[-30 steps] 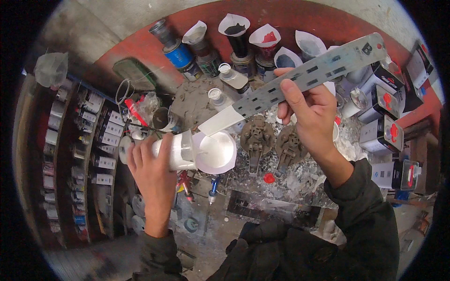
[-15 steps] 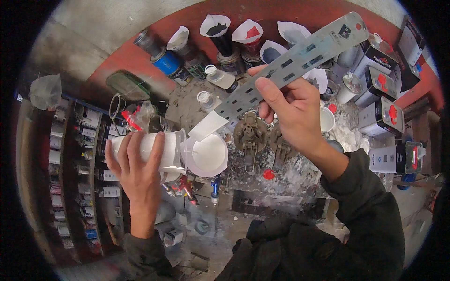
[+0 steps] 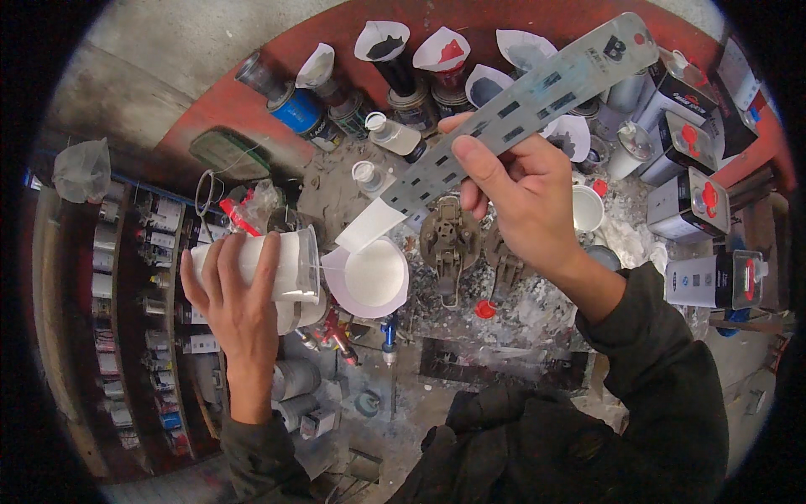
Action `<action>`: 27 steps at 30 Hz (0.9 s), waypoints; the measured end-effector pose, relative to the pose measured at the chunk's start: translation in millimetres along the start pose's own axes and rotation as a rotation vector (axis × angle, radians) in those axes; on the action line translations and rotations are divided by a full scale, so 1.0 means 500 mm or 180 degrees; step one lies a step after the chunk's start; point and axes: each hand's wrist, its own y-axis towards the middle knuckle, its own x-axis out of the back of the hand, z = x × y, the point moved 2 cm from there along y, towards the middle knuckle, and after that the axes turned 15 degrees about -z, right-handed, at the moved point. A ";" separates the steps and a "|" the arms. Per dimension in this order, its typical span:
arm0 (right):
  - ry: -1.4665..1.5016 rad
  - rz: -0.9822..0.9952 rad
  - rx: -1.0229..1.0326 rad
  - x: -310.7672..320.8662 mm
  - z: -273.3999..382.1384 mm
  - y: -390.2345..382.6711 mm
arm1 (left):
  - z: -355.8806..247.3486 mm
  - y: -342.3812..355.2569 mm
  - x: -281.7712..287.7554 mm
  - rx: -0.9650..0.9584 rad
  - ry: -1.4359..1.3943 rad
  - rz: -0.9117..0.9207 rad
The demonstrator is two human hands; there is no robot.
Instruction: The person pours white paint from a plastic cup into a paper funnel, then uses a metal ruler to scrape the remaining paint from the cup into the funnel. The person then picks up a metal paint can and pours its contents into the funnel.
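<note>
From here I have the left hand (image 3: 231,286) clamped round a cup (image 3: 290,262), tipped presumably so its white strand (image 3: 330,267) reaches the paper funnel (image 3: 338,286) beside it; the right hand (image 3: 529,197) pinches a stick (image 3: 525,105) aslant above the bench (image 3: 541,315), likely so its coated tip (image 3: 369,225) drips inside.

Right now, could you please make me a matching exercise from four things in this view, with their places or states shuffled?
Things:
1. Translucent cup
2. Slotted strip
3. Pale paper cone
4. Small red cap

Places or states:
A. Grasped by the right hand
B. Lying on the bench
C. Tipped in the left hand
D. White liquid inside

Pairs: 1-C, 2-A, 3-D, 4-B
</note>
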 end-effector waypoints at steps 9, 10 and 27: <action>0.0034 0.0071 -0.0029 -0.006 -0.005 0.003 | 0.007 -0.020 0.013 0.0069 0.0019 0.0115; 0.0054 0.0065 -0.0033 -0.008 -0.007 0.002 | 0.007 -0.023 0.013 0.0058 -0.0001 0.0086; 0.0070 0.0053 -0.0055 -0.001 -0.005 0.002 | -0.002 -0.011 0.035 0.0059 -0.0070 -0.0006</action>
